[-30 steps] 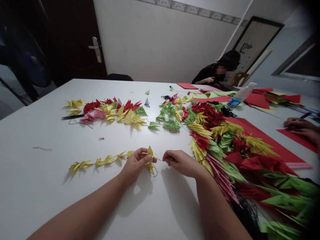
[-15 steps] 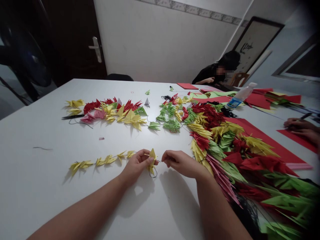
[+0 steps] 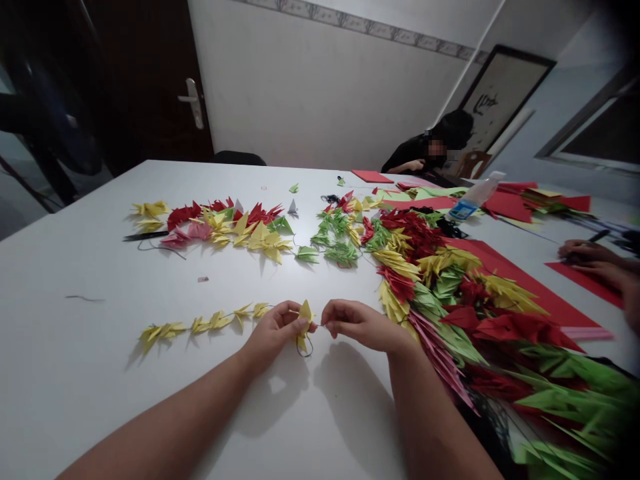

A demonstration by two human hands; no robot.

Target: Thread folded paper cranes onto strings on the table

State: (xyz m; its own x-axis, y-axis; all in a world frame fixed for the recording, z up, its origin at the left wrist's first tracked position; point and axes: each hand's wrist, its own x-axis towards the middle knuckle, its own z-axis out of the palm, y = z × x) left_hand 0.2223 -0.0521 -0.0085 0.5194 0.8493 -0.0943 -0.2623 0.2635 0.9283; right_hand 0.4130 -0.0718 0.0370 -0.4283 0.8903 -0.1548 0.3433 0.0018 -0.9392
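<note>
Between thumb and fingers, my left hand (image 3: 277,333) pinches a yellow origami crane (image 3: 305,312) above the white table. A dark string (image 3: 309,348) loops below the crane. The fingertips of my right hand (image 3: 354,323) are closed on the thin end of the string, just right of the crane; whether a needle is there is too small to tell. From behind my left hand a strung row of yellow paper cranes (image 3: 213,321) runs left along the table.
Strung paper cranes (image 3: 240,228) in several colours lie farther back, near scissors (image 3: 145,235). A large heap of strung cranes (image 3: 450,293) fills the right side, with a plastic bottle (image 3: 475,197) behind. Another person's hands (image 3: 595,259) hold a pen over red paper at the far right.
My right hand has shifted very slightly left, closer to the crane. The view has turned a little to the right. My left hand keeps its hold on the crane.
</note>
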